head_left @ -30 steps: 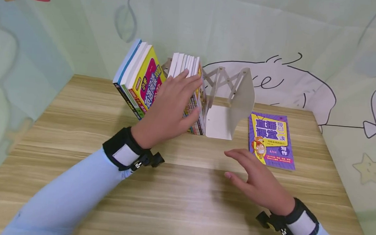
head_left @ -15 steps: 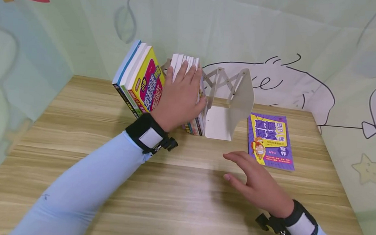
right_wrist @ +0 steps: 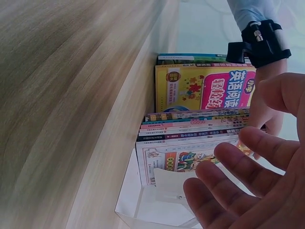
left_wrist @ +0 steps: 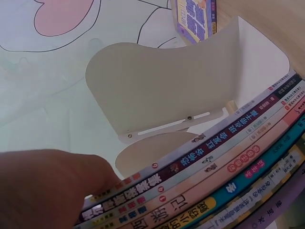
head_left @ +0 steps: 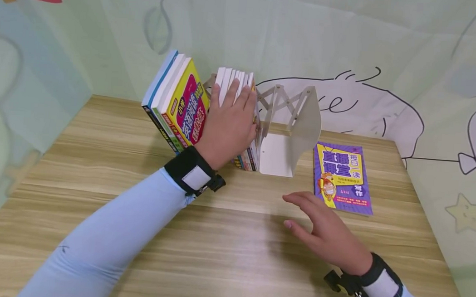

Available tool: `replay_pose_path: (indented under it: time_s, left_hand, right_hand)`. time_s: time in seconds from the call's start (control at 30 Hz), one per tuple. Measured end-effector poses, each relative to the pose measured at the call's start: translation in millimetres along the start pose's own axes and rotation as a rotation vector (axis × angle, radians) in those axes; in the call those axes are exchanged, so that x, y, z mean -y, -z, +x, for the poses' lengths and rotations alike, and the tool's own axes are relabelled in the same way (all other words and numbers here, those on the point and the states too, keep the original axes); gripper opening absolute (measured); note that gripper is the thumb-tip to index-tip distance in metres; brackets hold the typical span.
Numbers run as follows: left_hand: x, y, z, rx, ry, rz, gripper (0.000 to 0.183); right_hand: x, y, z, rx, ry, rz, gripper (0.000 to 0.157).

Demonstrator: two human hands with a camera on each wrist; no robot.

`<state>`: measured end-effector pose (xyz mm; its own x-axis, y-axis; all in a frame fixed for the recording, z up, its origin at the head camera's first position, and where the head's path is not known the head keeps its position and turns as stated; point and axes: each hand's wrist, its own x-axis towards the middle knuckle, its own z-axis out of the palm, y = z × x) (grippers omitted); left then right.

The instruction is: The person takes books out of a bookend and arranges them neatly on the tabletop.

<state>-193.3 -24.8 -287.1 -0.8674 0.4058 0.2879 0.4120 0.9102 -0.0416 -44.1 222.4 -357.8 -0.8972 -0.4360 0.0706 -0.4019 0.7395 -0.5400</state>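
Observation:
A row of thin books (head_left: 248,159) stands upright in a white folding bookend (head_left: 279,158). My left hand (head_left: 230,132) rests over their top edges, fingers nearly straight and spread, thumb at the right side. In the left wrist view the thumb (left_wrist: 62,183) lies against the outermost spine. Left of the row, several thicker books lean over, the nearest with a yellow and pink cover (head_left: 189,102). My right hand (head_left: 331,233) hovers over the table with relaxed fingers, holding nothing, close to a purple-and-yellow book (head_left: 344,177) lying flat.
The bookend's rightmost section, between its last two plates, holds no book. A printed cloth wall (head_left: 229,25) stands right behind the books, and another side of it borders the wooden table (head_left: 235,253) at right.
My left hand has shifted right and forward, so its fingers now spread across the thin books' tops. The right hand and the purple book stay where they were.

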Motion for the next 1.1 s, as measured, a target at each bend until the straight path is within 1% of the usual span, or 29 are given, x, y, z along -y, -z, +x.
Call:
replay_pose_path:
  time_s: [0.3, 0.73, 0.97, 1.1]
  left_hand:
    - [-1.4, -0.8, -0.8, -0.001, -0.013, 0.034, 0.073]
    - [-3.4, -0.6, -0.2, 0.013, -0.017, 0.072, 0.073]
    - [-4.0, -0.9, -1.8, 0.019, -0.035, 0.109, 0.073]
    - [-5.1, -0.5, -4.1, 0.015, -0.043, 0.12, 0.073]
  right_hand:
    - [-0.8, -0.4, -0.1, 0.008, -0.015, 0.01, 0.05]
    - [-1.5, -0.9, -0.5, 0.016, -0.006, 0.008, 0.049]
    - [-2.3, -1.3, -0.6, 0.006, 0.005, 0.008, 0.048]
    - [-1.9, -1.7, -0.6, 0.013, 0.001, 0.016, 0.048]
